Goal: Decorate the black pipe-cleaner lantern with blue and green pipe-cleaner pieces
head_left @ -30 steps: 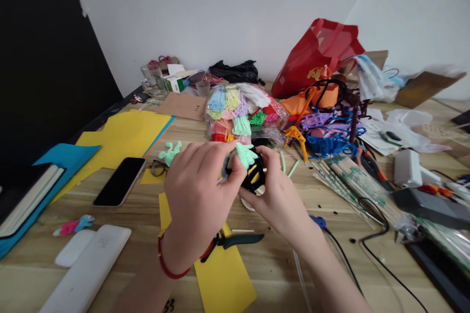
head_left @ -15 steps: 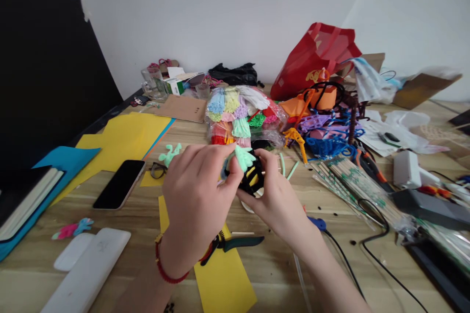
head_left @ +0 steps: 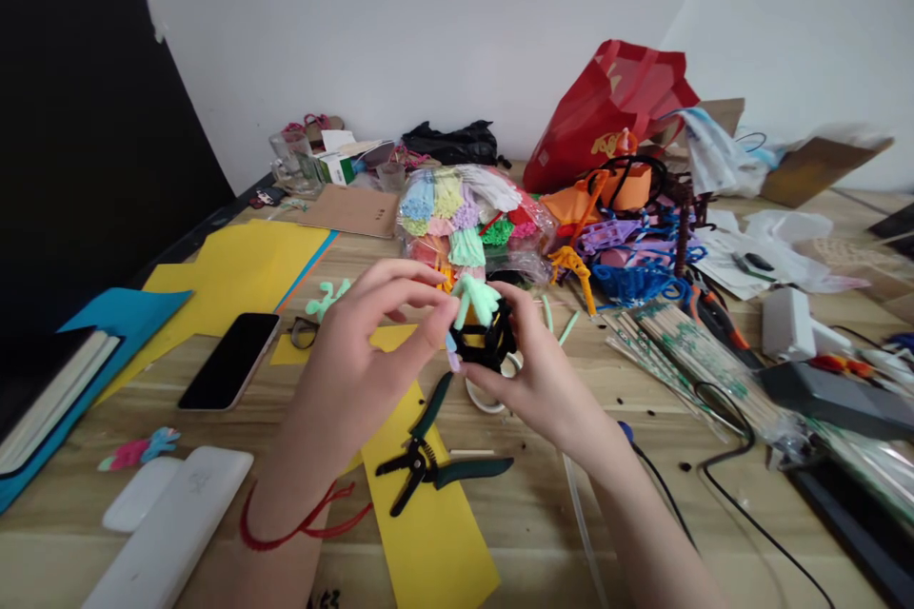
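Note:
My right hand (head_left: 546, 371) grips a small black frame (head_left: 480, 347) between thumb and fingers. The frame looks like bent pipe cleaners, with some yellow inside. On its top sits a mint-green fuzzy pipe-cleaner piece (head_left: 475, 300) with drooping lobes. At that piece's left edge, thumb and index finger of my left hand (head_left: 371, 343) are pinched together; the contact point is partly hidden. A small pale lilac and blue bit (head_left: 452, 352) hangs below the left fingertips. Beneath the hands, wire strippers (head_left: 421, 464) with dark green handles lie spread on yellow paper (head_left: 435, 552).
A bag of coloured pipe cleaners (head_left: 467, 219) lies ahead. To the right are a red bag (head_left: 606, 114), wrapped sticks (head_left: 689, 362) and pliers (head_left: 718, 319). A phone (head_left: 229, 360), yellow sheets (head_left: 249, 257) and a white case (head_left: 175, 528) lie left. A white ring (head_left: 486, 397) is under my right hand.
My left hand has shifted left and lower, its fingers less over the frame. More of the mint-green piece, the black frame and the wire strippers now shows.

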`<action>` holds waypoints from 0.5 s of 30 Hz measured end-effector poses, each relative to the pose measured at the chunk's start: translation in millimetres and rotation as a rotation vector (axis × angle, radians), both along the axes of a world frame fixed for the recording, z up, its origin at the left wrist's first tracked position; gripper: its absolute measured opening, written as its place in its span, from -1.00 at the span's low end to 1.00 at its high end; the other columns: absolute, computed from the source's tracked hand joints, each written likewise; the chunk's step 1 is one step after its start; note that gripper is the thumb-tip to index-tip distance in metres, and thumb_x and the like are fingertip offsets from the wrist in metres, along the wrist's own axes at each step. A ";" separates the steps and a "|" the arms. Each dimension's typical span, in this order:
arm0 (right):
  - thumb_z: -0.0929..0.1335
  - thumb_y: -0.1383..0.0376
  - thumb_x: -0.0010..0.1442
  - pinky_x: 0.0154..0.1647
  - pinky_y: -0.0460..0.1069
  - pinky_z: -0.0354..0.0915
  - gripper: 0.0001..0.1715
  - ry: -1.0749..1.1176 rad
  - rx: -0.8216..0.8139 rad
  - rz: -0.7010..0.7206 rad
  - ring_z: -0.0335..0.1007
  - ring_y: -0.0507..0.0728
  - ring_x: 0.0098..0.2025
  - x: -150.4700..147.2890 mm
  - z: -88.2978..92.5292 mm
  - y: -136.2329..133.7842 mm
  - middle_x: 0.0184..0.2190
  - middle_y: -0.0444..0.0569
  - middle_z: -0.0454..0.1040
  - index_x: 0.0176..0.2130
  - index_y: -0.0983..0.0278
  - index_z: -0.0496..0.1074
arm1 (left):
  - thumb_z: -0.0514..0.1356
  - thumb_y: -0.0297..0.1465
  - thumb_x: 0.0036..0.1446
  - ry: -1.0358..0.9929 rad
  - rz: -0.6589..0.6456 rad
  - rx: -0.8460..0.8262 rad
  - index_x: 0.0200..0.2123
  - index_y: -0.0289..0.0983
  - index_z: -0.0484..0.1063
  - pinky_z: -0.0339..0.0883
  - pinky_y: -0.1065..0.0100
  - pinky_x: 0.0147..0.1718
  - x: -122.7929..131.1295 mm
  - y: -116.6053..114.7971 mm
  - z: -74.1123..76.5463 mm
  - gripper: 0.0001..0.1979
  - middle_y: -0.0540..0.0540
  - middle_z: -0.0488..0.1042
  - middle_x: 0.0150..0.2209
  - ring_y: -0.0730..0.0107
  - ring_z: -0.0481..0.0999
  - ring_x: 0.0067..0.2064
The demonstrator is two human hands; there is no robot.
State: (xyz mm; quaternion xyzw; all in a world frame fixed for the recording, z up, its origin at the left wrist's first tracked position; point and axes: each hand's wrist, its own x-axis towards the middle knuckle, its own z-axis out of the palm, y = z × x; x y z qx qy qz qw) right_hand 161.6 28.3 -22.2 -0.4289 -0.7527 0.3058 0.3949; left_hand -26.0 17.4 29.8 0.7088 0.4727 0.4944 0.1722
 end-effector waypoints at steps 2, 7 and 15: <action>0.45 0.25 0.20 0.32 0.28 0.25 -0.21 -0.033 0.065 -0.001 0.27 0.30 0.31 -1.5 1.5 -0.2 0.27 0.19 0.28 0.27 0.17 0.04 | 0.30 -0.37 0.16 0.005 -0.012 -0.014 -0.39 -0.18 0.56 0.49 0.27 -0.13 1.3 2.3 -2.2 -0.92 -0.08 0.58 -0.13 0.25 0.59 -0.10; 0.54 0.16 0.10 0.26 0.26 0.33 0.26 -0.056 0.051 0.067 0.29 0.30 0.29 15.0 -8.1 18.5 0.31 0.21 0.23 0.42 0.12 -0.28 | 0.30 -0.30 0.12 -0.062 0.045 -0.130 -0.44 -0.21 0.57 0.44 0.33 -0.29 -6.7 15.9 -9.2 -0.86 -0.13 0.59 -0.12 0.22 0.58 -0.09; 0.41 0.34 0.29 0.09 0.20 0.42 -0.64 -0.702 -0.181 -0.106 0.50 0.27 0.04 44.8 -59.8 74.3 -0.03 0.20 0.52 0.06 0.37 0.42 | 0.36 -0.29 0.06 -0.165 0.283 -0.031 -0.41 -0.18 0.61 0.33 0.33 -0.33 -31.2 33.4 -21.6 -0.90 -0.06 0.56 -0.12 0.30 0.54 -0.15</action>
